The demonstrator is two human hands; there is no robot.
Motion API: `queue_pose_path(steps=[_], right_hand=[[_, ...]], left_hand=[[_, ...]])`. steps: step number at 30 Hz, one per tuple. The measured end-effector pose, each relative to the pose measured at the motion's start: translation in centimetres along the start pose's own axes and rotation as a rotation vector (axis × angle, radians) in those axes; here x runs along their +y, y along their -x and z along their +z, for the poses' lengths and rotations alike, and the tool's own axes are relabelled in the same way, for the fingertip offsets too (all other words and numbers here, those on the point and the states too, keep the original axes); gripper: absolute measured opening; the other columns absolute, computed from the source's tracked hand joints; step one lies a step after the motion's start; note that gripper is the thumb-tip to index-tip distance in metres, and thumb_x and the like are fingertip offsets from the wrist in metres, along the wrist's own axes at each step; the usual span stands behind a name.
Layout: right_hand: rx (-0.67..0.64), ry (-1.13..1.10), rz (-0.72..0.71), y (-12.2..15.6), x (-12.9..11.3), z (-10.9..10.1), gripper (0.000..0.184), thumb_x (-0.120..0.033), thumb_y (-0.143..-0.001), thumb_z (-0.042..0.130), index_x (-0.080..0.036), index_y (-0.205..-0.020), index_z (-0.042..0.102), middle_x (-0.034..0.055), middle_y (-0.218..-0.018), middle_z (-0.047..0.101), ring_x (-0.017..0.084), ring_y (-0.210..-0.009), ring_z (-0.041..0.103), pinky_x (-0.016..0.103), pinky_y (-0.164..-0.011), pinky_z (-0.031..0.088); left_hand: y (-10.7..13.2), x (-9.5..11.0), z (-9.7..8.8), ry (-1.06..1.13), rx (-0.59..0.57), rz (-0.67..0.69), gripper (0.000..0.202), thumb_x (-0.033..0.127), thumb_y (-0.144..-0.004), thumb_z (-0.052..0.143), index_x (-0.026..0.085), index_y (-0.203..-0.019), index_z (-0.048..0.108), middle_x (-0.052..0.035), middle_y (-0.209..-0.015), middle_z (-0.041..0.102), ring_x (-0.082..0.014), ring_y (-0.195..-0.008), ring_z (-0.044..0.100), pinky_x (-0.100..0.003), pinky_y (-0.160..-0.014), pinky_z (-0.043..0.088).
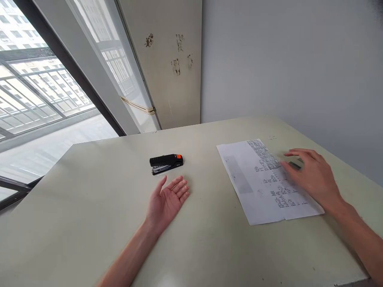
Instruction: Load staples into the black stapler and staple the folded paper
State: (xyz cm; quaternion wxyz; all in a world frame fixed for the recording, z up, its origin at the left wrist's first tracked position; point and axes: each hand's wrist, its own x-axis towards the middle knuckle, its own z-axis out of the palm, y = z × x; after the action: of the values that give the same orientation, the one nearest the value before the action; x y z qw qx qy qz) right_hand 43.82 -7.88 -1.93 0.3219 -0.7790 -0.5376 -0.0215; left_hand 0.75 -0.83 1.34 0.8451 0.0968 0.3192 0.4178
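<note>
My left hand point(166, 205) rests palm up on the table, fingers stretched out and holding nothing. Just beyond its fingertips lies a black stapler point(166, 163) with an orange patch at its right end. To the right is a printed sheet of paper point(239, 175) with a table of text and a grey band. Over the sheet's right edge hovers my right hand point(317, 179), thumb and fingers apart. A small dark bar point(295, 165) shows in the gap between thumb and fingers, apparently on the table; its kind is unclear and part of it is hidden.
The pale tabletop point(89, 207) has its far edge near a worn beige refrigerator point(176, 91). A grey wall point(287, 63) runs along the right side. At left, a glass window or door point(44, 87) looks onto a railing and buildings.
</note>
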Motion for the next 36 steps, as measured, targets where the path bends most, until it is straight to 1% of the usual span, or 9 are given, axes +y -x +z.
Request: queue_pose_path(steps=[2, 5, 7, 9, 12, 15, 20, 29, 36], right_hand=[[-0.087, -0.097, 0.005, -0.8, -2.2, 0.3, 0.031, -0.059, -0.092, 0.058, -0.033, -0.106, 0.068, 0.0087, -0.128, 0.071, 0.045, -0.116, 0.065, 0.064, -0.088, 0.053], [-0.164, -0.219, 0.033, -1.8, -4.6, 1.3, 0.030, -0.056, -0.090, 0.063, -0.030, -0.102, 0.072, 0.0082, -0.112, 0.077, 0.035, -0.096, 0.072, 0.052, -0.079, 0.057], [-0.205, -0.302, 0.064, -2.2, -5.3, 2.4, 0.031, -0.055, -0.090, 0.064, -0.027, -0.100, 0.073, 0.0078, -0.096, 0.079, 0.029, -0.084, 0.073, 0.045, -0.075, 0.057], [-0.264, -0.374, 0.087, -2.2, -5.4, 3.6, 0.034, -0.056, -0.091, 0.063, -0.025, -0.099, 0.073, 0.0068, -0.088, 0.078, 0.025, -0.076, 0.071, 0.040, -0.071, 0.056], [-0.305, -0.373, 0.069, -1.7, -4.7, 5.0, 0.035, -0.057, -0.091, 0.063, -0.024, -0.099, 0.074, 0.0066, -0.090, 0.078, 0.025, -0.080, 0.072, 0.039, -0.073, 0.056], [-0.303, -0.325, 0.053, -1.2, -4.4, 5.5, 0.031, -0.054, -0.092, 0.063, -0.026, -0.098, 0.075, 0.0051, -0.092, 0.079, 0.026, -0.088, 0.072, 0.038, -0.075, 0.055], [-0.293, -0.312, 0.056, -0.9, -4.9, 5.2, 0.031, -0.054, -0.091, 0.062, -0.027, -0.096, 0.075, 0.0044, -0.090, 0.079, 0.025, -0.084, 0.072, 0.037, -0.072, 0.054], [-0.311, -0.309, 0.093, -0.8, -5.0, 5.1, 0.031, -0.055, -0.090, 0.062, -0.028, -0.097, 0.076, 0.0038, -0.094, 0.079, 0.026, -0.088, 0.073, 0.037, -0.072, 0.055], [-0.296, -0.288, 0.076, -0.8, -5.6, 4.9, 0.032, -0.055, -0.091, 0.061, -0.027, -0.096, 0.076, 0.0040, -0.091, 0.078, 0.025, -0.085, 0.072, 0.036, -0.070, 0.054]], left_hand=[[-0.1, 0.0, -0.2, 0.004, -0.022, -0.003, 0.036, 0.035, -0.105, 0.052, 0.004, -0.108, 0.071, -0.0145, -0.096, 0.073, -0.0219, -0.085, 0.072, -0.034, -0.084, 0.060], [-0.1, 0.0, -0.3, 0.002, -0.046, -0.006, 0.034, 0.033, -0.104, 0.054, 0.004, -0.106, 0.071, -0.0123, -0.091, 0.070, -0.0202, -0.081, 0.070, -0.032, -0.080, 0.059], [-0.1, 0.0, -0.4, -0.004, -0.053, -0.005, 0.031, 0.032, -0.102, 0.056, 0.005, -0.104, 0.072, -0.0105, -0.088, 0.069, -0.0190, -0.078, 0.069, -0.031, -0.077, 0.058], [-0.1, -0.1, -0.4, -0.010, -0.057, -0.007, 0.030, 0.032, -0.102, 0.058, 0.006, -0.103, 0.072, -0.0096, -0.087, 0.068, -0.0185, -0.077, 0.068, -0.030, -0.076, 0.057], [-0.2, -0.1, -0.4, -0.018, -0.063, -0.013, 0.030, 0.032, -0.101, 0.059, 0.006, -0.101, 0.073, -0.0092, -0.086, 0.067, -0.0184, -0.077, 0.068, -0.030, -0.076, 0.057], [-0.3, -0.2, -0.6, -0.023, -0.069, -0.019, 0.030, 0.032, -0.101, 0.059, 0.006, -0.099, 0.073, -0.0089, -0.085, 0.067, -0.0179, -0.077, 0.067, -0.030, -0.076, 0.057], [-0.4, -0.1, -0.6, -0.031, -0.075, -0.021, 0.029, 0.032, -0.100, 0.061, 0.006, -0.099, 0.073, -0.0088, -0.085, 0.067, -0.0174, -0.077, 0.067, -0.030, -0.075, 0.056], [-0.2, -0.2, -0.4, -0.056, -0.058, -0.016, 0.028, 0.032, -0.099, 0.062, 0.007, -0.098, 0.074, -0.0085, -0.084, 0.066, -0.0170, -0.076, 0.066, -0.029, -0.074, 0.056], [-0.2, -0.2, -0.5, -0.060, -0.063, -0.019, 0.027, 0.032, -0.098, 0.064, 0.007, -0.097, 0.074, -0.0081, -0.084, 0.066, -0.0165, -0.076, 0.066, -0.029, -0.075, 0.056]])
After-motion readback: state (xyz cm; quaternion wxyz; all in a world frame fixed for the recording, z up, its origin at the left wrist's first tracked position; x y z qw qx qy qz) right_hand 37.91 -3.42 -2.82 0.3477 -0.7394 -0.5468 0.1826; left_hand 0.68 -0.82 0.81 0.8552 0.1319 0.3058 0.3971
